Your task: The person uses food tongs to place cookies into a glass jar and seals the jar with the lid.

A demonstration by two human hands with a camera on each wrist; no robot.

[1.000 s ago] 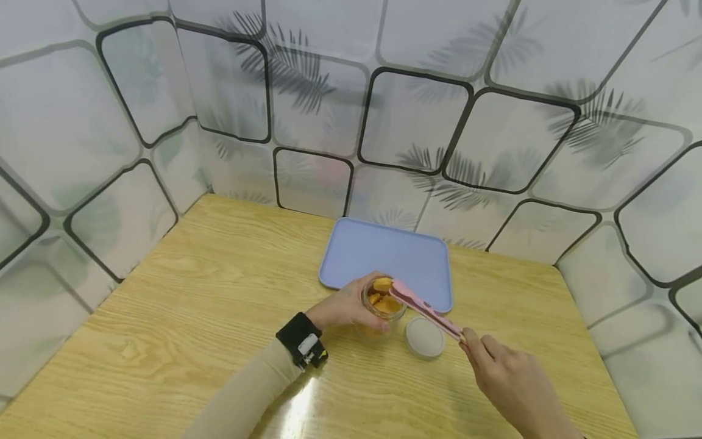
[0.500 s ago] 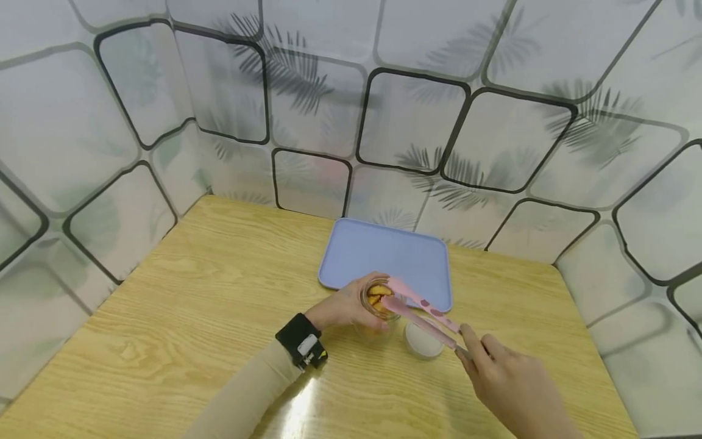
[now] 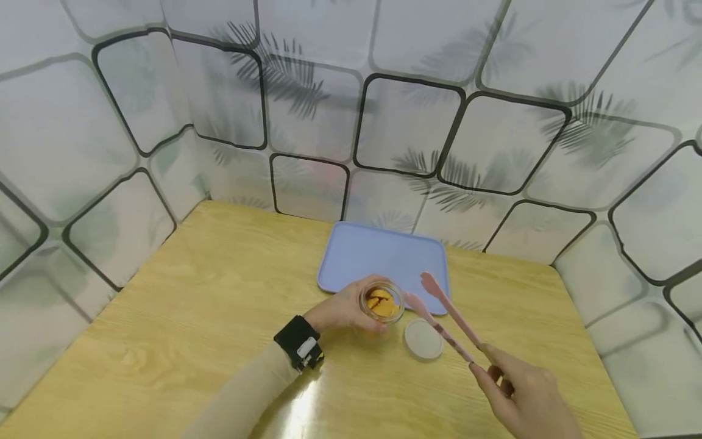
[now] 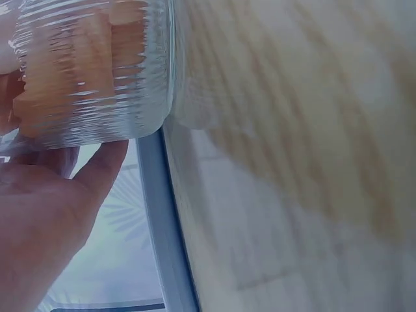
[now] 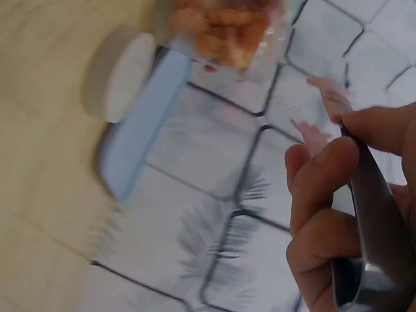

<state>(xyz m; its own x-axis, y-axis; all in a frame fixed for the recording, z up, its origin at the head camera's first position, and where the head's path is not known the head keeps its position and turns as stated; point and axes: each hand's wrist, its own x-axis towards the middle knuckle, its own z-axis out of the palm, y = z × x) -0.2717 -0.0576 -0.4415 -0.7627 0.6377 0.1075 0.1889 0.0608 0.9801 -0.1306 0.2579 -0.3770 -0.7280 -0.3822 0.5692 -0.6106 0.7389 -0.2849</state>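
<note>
My left hand (image 3: 348,310) grips a clear ridged jar (image 4: 153,97) round its side. The mouth of the jar faces up toward the head camera, and orange pieces (image 3: 382,303) of food lie inside. In my right hand (image 3: 523,390) is a pair of pink-tipped tongs (image 3: 452,320) with dark metal handles, held between thumb and fingers. Their two arms are spread, with nothing between the tips, just right of the jar. A round white lid (image 3: 423,339) lies on the table beside the jar, below the tongs.
A blue rectangular tray (image 3: 384,250) lies behind the jar, near the back wall. The wooden table (image 3: 181,305) meets patterned wall sheets (image 3: 408,119) at the back and on both sides. A black strap with a small device (image 3: 300,342) sits on the left wrist.
The tongs have come out of the jar's mouth and moved right, and their arms have spread wider. My left hand still holds the jar in place. The head view has shifted slightly.
</note>
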